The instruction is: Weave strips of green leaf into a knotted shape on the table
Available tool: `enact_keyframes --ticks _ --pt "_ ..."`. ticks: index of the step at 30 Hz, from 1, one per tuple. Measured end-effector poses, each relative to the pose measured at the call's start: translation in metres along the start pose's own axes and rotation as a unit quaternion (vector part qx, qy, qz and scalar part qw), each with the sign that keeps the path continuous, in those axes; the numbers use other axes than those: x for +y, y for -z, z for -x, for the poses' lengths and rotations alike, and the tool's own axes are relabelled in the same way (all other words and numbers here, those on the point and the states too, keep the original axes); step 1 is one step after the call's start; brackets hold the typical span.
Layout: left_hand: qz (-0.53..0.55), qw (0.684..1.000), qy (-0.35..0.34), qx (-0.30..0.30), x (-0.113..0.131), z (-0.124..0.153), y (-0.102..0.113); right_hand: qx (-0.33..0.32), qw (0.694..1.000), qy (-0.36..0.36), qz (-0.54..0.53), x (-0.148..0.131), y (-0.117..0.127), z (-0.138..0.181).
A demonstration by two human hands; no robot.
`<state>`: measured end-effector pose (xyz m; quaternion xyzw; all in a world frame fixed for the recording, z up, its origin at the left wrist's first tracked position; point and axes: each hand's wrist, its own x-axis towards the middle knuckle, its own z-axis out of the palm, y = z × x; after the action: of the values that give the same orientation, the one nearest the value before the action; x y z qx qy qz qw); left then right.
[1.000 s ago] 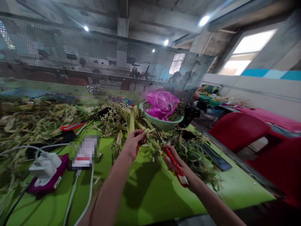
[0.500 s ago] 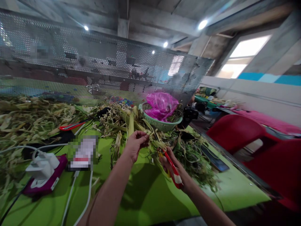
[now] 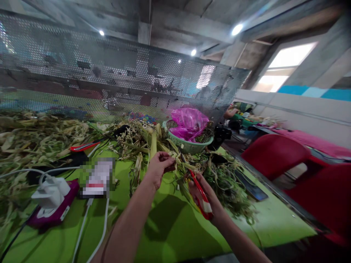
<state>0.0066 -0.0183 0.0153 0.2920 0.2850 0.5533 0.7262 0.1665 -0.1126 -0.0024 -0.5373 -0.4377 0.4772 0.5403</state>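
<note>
Head view: my left hand [image 3: 160, 168] is pinching a pale, papery plant piece [image 3: 177, 157] above the smooth green table [image 3: 274, 223]. My right hand [image 3: 215, 201] is gripping a slender-bladed, red-handled cutting tool [image 3: 199, 188] near it. Dry, curling stalks [image 3: 134, 140] are lying beyond, beside a round, perforated basket [image 3: 189, 146] holding crinkled pink plastic [image 3: 189, 122].

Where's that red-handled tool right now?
In the head view, the red-handled tool is just right of centre, in the right hand, on the near side of the green basket.
</note>
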Motion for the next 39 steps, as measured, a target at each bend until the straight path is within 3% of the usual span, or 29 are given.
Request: enact_keyframes --ticks 6,11,18,23,30,39 --pt "0.02 1.0 0.018 -0.011 0.004 -0.001 0.0 -0.022 0.995 -0.003 0.098 -0.017 0.002 0.006" --pt "0.068 0.997 -0.002 0.042 0.006 -0.003 0.001 -0.055 0.971 -0.001 0.233 -0.028 0.016 0.013" --pt "0.085 0.994 -0.024 0.062 0.0 -0.008 0.006 -0.12 0.928 0.082 0.343 -0.028 0.025 0.015" --pt "0.078 0.994 -0.022 0.073 0.0 -0.007 0.006 -0.113 0.916 0.113 0.369 -0.022 0.02 0.009" --pt "0.073 0.994 -0.017 0.077 0.001 -0.005 0.004 -0.105 0.906 0.103 0.397 -0.019 0.016 0.007" --pt "0.071 0.994 -0.013 0.087 0.0 -0.005 0.002 -0.105 0.907 0.119 0.389 -0.015 0.013 0.002"
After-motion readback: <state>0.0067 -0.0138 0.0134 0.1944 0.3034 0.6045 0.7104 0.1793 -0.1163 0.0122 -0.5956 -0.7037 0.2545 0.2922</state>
